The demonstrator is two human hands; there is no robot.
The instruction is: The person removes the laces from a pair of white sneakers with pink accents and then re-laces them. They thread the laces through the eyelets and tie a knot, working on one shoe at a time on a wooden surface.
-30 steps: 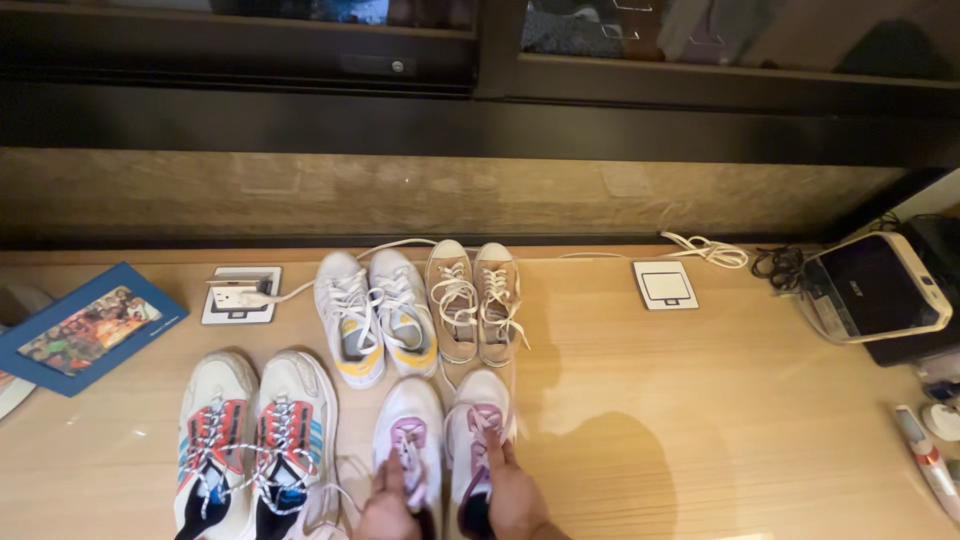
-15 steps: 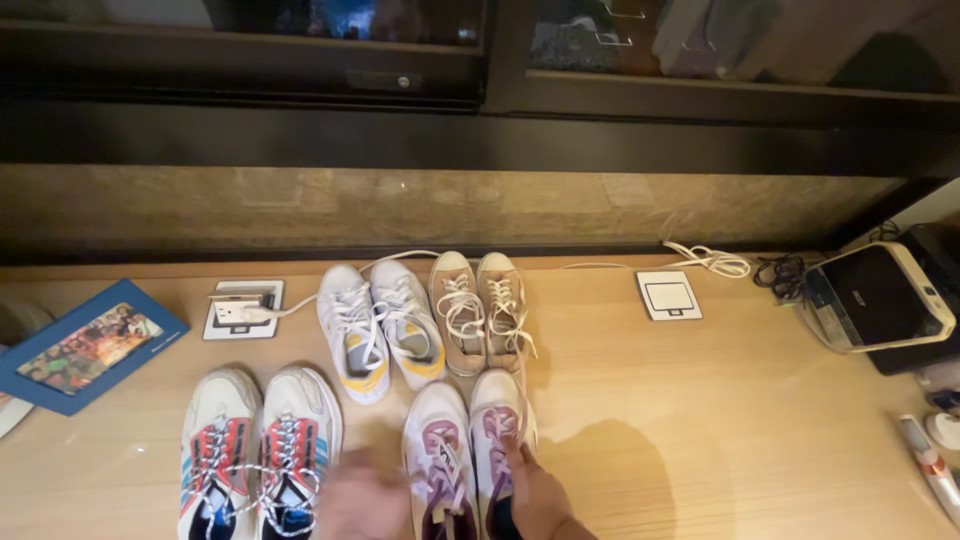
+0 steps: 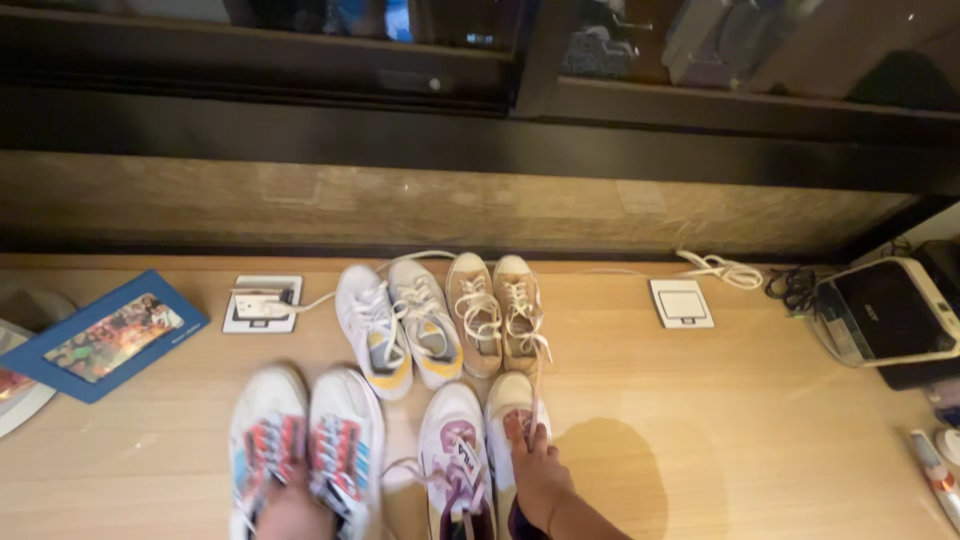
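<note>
At the far left of the wooden surface (image 3: pixel 700 420) lies a blue booklet (image 3: pixel 105 335) with a colourful picture on its cover, and just beside it a white wall-socket plate (image 3: pixel 262 303) with a plug and a white cord running off toward the shoes.

The person's left hand (image 3: pixel 292 510) sits at the bottom edge of the frame, resting on the rear of the white pair with red and blue stripes (image 3: pixel 305 450), between the two shoes. It is blurred and partly cut off, so whether its fingers are spread or curled around anything cannot be told.

Behind that pair stand white sneakers with yellow accents (image 3: pixel 398 325), and next to them a tan canvas pair (image 3: pixel 497 310), laces loose.

The right hand (image 3: pixel 538 478) lies flat on the right shoe of the white and purple pair (image 3: pixel 478 450), fingers stretched forward and loosely together, pressing on the tongue area rather than clamping anything. The two hands are well apart.

Further right are a second white plate (image 3: pixel 682 303), a coiled white cable (image 3: pixel 720 268), and a small black device with a pale rim (image 3: pixel 885 312). No container holding things shows clearly.
</note>
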